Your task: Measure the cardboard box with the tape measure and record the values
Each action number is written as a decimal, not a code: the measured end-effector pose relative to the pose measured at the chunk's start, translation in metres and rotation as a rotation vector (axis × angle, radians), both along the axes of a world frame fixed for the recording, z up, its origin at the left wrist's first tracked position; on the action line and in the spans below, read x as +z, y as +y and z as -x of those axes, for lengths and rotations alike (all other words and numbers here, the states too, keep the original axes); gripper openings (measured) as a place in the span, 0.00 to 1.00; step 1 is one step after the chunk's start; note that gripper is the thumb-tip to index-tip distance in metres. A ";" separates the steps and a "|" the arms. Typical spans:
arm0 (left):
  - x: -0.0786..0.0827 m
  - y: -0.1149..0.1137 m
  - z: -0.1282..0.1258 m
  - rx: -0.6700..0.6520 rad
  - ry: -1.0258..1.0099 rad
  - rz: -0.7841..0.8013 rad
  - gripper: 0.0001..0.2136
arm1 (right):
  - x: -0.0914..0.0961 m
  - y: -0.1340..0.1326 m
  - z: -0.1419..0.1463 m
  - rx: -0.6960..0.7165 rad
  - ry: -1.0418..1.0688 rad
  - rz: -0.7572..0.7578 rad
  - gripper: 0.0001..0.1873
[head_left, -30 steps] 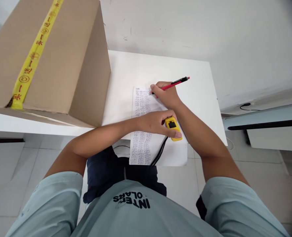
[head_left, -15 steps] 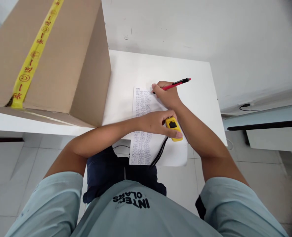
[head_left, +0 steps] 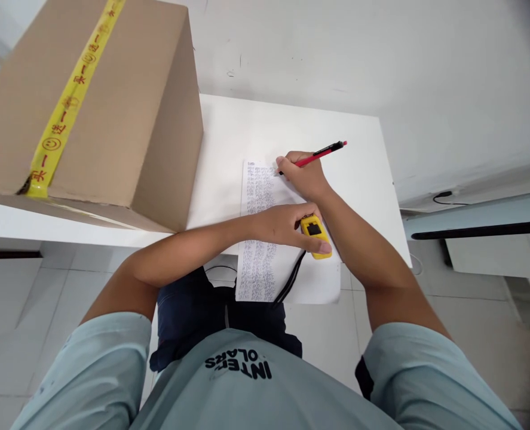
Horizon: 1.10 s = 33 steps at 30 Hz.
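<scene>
A sheet of paper [head_left: 260, 251] filled with rows of small writing lies on the white table [head_left: 247, 131], its near end hanging over the table's front edge. My right hand [head_left: 303, 176] is closed round a red pen [head_left: 321, 152] whose tip rests on the top of the sheet. My left hand [head_left: 285, 224] reaches across the paper and grips a small yellow device [head_left: 316, 237] with a dark screen. A black strap [head_left: 291, 278] trails from that device toward my lap.
A large cardboard box [head_left: 98, 113] sealed with yellow printed tape stands on the table's left part. The white wall is right behind the table. A light shelf or desk [head_left: 480, 224] with a black cable sits to the right. Tiled floor lies below.
Almost nothing has moved: the view has shifted slightly, and both hands keep their places on the paper with the pen and the yellow device.
</scene>
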State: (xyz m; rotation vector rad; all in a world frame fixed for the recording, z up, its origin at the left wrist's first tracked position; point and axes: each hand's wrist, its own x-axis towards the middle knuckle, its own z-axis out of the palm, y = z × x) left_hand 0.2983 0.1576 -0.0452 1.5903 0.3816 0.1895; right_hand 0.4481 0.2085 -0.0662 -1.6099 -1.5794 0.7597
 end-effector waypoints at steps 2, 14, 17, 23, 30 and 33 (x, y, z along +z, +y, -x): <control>0.000 0.000 0.000 -0.002 -0.003 0.005 0.26 | 0.000 0.000 0.000 -0.012 0.009 0.000 0.19; -0.001 0.001 0.000 -0.015 -0.001 0.012 0.24 | -0.009 0.004 -0.002 -0.014 0.077 -0.084 0.19; 0.000 0.001 0.000 -0.017 -0.002 0.013 0.25 | -0.005 0.002 0.000 -0.013 0.062 -0.050 0.19; 0.001 0.000 0.001 -0.013 0.003 0.015 0.24 | -0.001 0.002 0.001 -0.022 0.079 -0.032 0.21; 0.002 0.000 0.001 -0.024 0.014 0.014 0.25 | -0.004 0.002 0.002 -0.038 0.083 -0.059 0.23; 0.001 0.000 0.001 -0.025 0.006 0.024 0.25 | -0.007 0.003 0.002 -0.048 0.078 -0.070 0.23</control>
